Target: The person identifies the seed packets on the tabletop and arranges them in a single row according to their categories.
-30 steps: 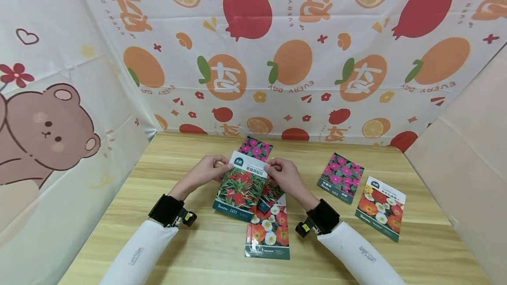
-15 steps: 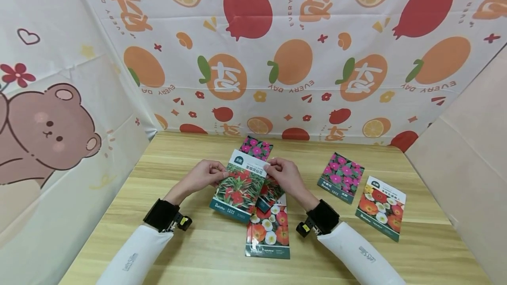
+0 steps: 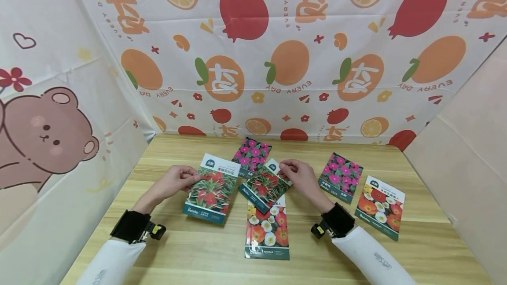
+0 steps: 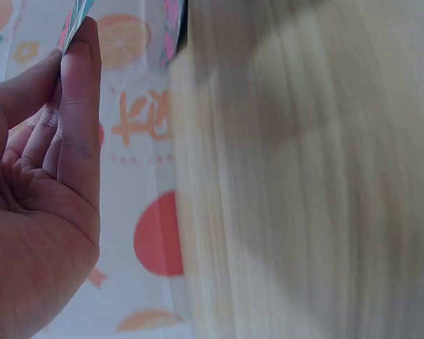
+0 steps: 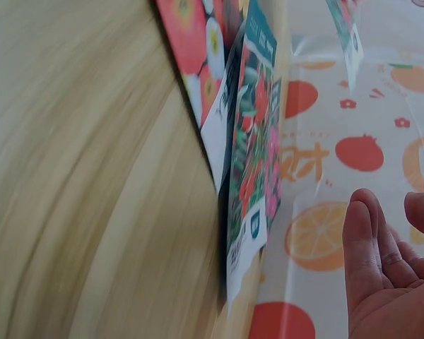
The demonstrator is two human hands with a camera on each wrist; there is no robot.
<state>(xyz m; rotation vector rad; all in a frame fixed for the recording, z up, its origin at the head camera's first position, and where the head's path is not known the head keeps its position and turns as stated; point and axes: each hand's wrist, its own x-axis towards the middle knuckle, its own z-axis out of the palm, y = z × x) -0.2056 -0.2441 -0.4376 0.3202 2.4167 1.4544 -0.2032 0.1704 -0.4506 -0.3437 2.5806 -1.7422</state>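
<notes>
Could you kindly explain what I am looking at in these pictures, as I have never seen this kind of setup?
No machine here: a person works with bare hands, wearing three cameras. The wide picture comes from the head; the two blurry close-ups come from cameras strapped to each wrist. On the wooden table lie flower seed packets. The left hand pinches the edge of a red-flower packet. The right hand rests at the top of a second red-flower packet, though its grip is unclear. That one overlaps an orange-and-white packet. Three more packets lie untouched: pink ones at the back and right, and another orange-and-white one far right.
</notes>
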